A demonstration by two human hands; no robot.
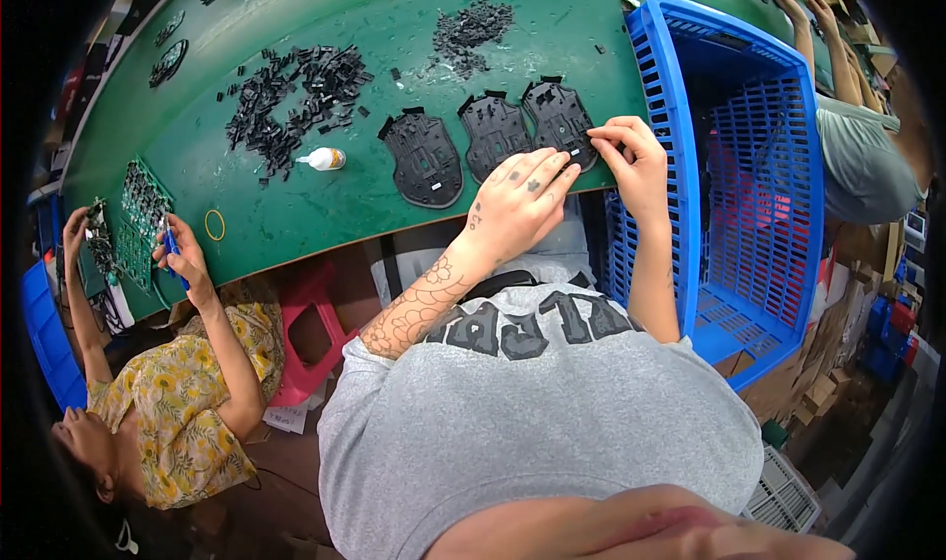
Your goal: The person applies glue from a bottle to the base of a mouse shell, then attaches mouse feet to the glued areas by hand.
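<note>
Three black plastic shells, shaped like computer mouse casings, lie in a row near the front edge of the green table: a left shell point(426, 156), a middle shell point(493, 127) and a right shell point(558, 117). My left hand point(522, 197) reaches across the lower ends of the middle and right shells, its fingers stretched out and its thumb hidden. At the right shell's right edge, my right hand point(636, 161) has thumb and forefinger pinched together. Whatever may be between those fingertips is too small to make out.
Small black plastic pieces point(296, 102) lie heaped at left, with a smaller heap point(473, 30) farther back. A white dropper bottle point(323, 159) lies nearby, beside a yellow rubber band point(214, 225). A blue crate point(680, 166) borders my right arm. Left, a co-worker point(177, 393) handles circuit boards point(146, 205).
</note>
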